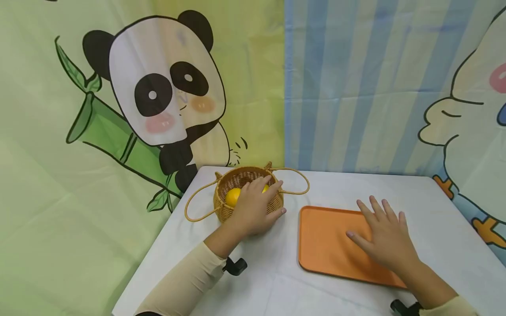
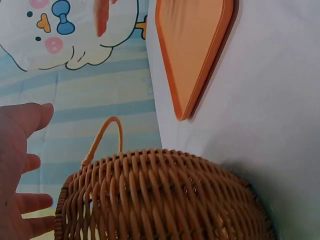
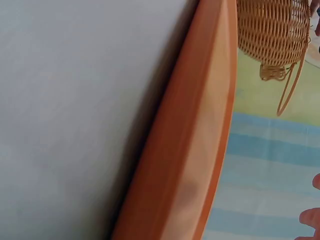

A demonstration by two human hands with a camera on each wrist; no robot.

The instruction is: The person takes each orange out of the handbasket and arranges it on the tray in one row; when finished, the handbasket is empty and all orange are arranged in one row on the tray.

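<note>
A round wicker basket (image 1: 223, 213) with two thin loop handles stands at the back left of the table. Yellow round fruits (image 1: 233, 197), perhaps lemons, lie inside it, partly hidden by my left hand (image 1: 257, 208). That hand is over the basket's near side, fingers spread toward the opening; in the left wrist view its fingers (image 2: 35, 202) hold nothing. My right hand (image 1: 389, 239) hovers with spread fingers above the right part of an orange tray (image 1: 328, 239). Only a few right fingertips (image 3: 311, 217) show at the edge of the right wrist view.
The white table (image 1: 272, 272) meets printed curtains at its back and left: a panda curtain (image 1: 253, 87) on the left and a blue striped one (image 1: 356, 87) on the right. The basket's right handle (image 1: 307, 182) reaches out toward the tray's far left corner.
</note>
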